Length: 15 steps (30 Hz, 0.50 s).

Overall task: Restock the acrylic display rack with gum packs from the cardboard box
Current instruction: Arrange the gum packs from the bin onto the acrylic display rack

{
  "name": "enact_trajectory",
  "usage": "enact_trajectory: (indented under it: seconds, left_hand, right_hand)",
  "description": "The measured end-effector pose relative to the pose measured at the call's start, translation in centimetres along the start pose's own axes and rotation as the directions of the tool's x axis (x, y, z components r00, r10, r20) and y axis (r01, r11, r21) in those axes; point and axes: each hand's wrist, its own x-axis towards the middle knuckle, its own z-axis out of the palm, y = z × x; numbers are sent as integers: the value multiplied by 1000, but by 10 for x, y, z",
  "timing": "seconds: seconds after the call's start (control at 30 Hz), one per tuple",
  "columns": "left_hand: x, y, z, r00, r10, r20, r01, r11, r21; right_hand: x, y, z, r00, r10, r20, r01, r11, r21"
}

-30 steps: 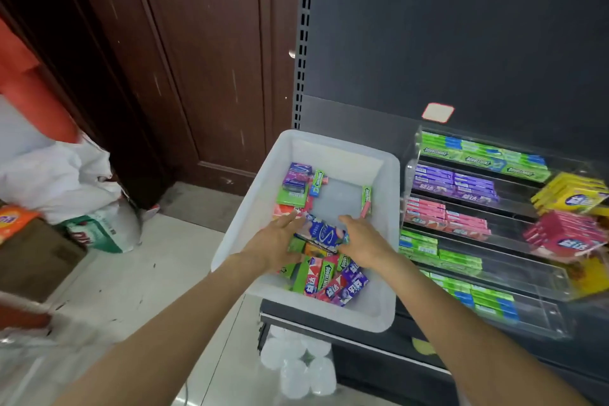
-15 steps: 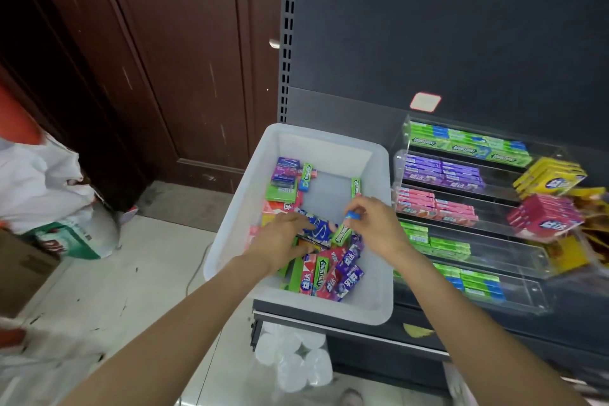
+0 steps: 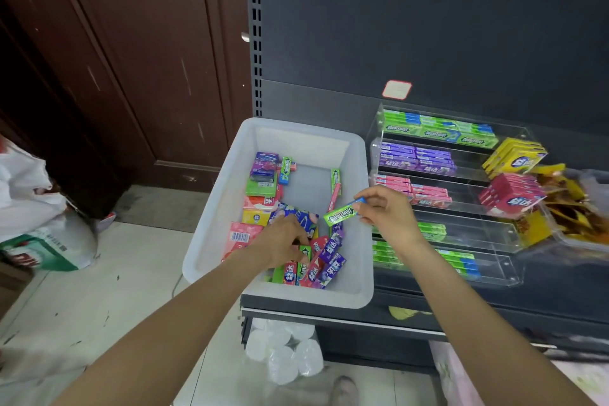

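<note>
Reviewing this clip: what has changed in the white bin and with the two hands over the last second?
The right hand has picked a green Doublemint gum stick out of the white plastic bin and lifted it up and rightward, toward the clear acrylic display rack. The left hand stays down among the loose packs, on the blue gum pack. Bin and rack have not moved.

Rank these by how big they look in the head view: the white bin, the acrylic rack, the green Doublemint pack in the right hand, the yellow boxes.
1-2. acrylic rack and white bin: similar spans, too close to call.
3. yellow boxes.
4. green Doublemint pack, pinched by the right hand.
</note>
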Motion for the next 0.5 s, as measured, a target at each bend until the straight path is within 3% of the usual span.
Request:
enact_trajectory:
  seconds: [0.1, 0.2, 0.33, 0.5]
  left_hand:
    - [-2, 6, -5, 997, -73, -16, 70, 988, -135]
    - [-4, 20, -19, 973, -152, -172, 88, 939, -332]
    - [-3, 60, -34, 895, -149, -421, -77, 878, -473]
    - [16, 120, -27, 841, -64, -538, -245, 841, -482]
  right_hand:
    - [-7, 0, -6, 1000, 11, -12, -10, 997, 80]
    - [-14, 0, -17, 999, 24, -40, -19, 993, 114]
    - [-23, 5, -40, 995, 37, -90, -22, 986, 164]
    - [-33, 17, -93, 989, 38, -143, -16, 988, 153]
